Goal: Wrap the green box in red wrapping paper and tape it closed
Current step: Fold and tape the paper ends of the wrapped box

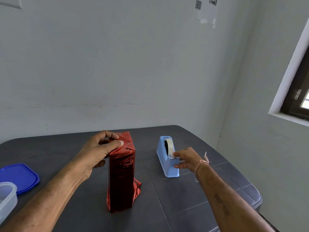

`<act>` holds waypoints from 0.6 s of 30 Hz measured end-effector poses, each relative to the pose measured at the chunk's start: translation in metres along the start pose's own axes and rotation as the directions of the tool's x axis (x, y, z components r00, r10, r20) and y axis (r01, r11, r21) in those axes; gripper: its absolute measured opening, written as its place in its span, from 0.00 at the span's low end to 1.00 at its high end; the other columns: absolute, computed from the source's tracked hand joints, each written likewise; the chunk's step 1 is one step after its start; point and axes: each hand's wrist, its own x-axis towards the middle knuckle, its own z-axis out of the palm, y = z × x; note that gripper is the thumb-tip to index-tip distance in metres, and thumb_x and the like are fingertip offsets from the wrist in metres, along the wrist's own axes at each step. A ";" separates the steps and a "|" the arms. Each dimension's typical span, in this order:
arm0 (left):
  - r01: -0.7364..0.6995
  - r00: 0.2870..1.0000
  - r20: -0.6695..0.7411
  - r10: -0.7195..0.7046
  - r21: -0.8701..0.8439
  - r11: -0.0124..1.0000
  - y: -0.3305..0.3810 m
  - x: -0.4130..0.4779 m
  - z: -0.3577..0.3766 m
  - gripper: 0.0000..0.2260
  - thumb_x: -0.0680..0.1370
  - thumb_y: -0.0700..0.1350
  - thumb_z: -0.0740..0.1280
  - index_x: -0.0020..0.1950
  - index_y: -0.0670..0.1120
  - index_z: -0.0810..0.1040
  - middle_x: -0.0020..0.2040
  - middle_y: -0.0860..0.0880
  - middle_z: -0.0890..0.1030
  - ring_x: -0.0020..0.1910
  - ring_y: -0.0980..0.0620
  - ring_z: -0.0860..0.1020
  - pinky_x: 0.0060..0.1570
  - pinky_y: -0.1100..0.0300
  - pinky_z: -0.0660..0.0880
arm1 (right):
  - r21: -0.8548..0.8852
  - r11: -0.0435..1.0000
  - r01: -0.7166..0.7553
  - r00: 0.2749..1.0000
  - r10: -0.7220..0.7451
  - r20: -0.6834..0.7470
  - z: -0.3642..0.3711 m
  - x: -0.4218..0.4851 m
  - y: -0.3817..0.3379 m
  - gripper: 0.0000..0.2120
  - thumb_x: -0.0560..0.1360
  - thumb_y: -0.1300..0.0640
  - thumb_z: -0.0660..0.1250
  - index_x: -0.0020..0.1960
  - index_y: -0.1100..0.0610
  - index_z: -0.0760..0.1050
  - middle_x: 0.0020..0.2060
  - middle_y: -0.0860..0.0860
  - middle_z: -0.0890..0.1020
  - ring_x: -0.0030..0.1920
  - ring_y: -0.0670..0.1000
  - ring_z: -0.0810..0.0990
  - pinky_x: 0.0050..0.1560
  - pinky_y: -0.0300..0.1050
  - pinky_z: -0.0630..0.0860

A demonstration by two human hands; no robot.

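Observation:
The box stands upright in the middle of the dark table, fully covered in shiny red wrapping paper [121, 178]; no green shows. My left hand [98, 151] grips its top, thumb pressing the folded flaps flat. Loose paper flares out at the bottom right corner. To the right sits a light blue tape dispenser [167, 158] with a roll of clear tape. My right hand [185, 159] rests against the dispenser's front, fingertips pinching the tape end at the cutter.
A blue plastic lid [20, 177] and a clear plastic container [6, 198] lie at the table's left edge. The dark table [192, 206] ends at the right near a wall with a window [299, 91]. A white wall stands behind.

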 end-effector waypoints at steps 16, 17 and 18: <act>0.001 1.000 -0.009 -0.001 -0.013 1.000 0.000 -0.002 0.001 0.09 0.75 0.48 0.76 0.54 0.51 0.82 0.53 0.52 0.79 0.44 0.54 0.75 0.33 0.61 0.71 | 0.266 0.963 0.038 0.999 -0.032 -0.027 0.008 -0.012 0.015 0.17 0.76 0.60 0.72 0.61 0.67 0.76 0.52 0.59 0.78 0.48 0.61 0.84 0.41 0.60 0.85; -0.002 1.000 -0.009 0.002 -0.011 1.000 0.000 -0.002 0.001 0.09 0.75 0.48 0.76 0.54 0.51 0.82 0.53 0.52 0.79 0.44 0.54 0.75 0.33 0.61 0.71 | 0.278 0.960 0.043 0.999 -0.035 -0.032 0.009 -0.013 0.017 0.16 0.76 0.60 0.72 0.60 0.67 0.76 0.51 0.59 0.79 0.48 0.60 0.84 0.42 0.59 0.85; -0.004 1.000 -0.009 0.004 -0.011 1.000 0.000 -0.002 0.001 0.10 0.75 0.48 0.76 0.54 0.51 0.82 0.53 0.52 0.79 0.44 0.54 0.75 0.33 0.61 0.71 | 0.289 0.956 0.049 0.998 -0.039 -0.038 0.009 -0.013 0.019 0.15 0.76 0.60 0.72 0.59 0.67 0.77 0.51 0.59 0.79 0.48 0.60 0.84 0.43 0.59 0.85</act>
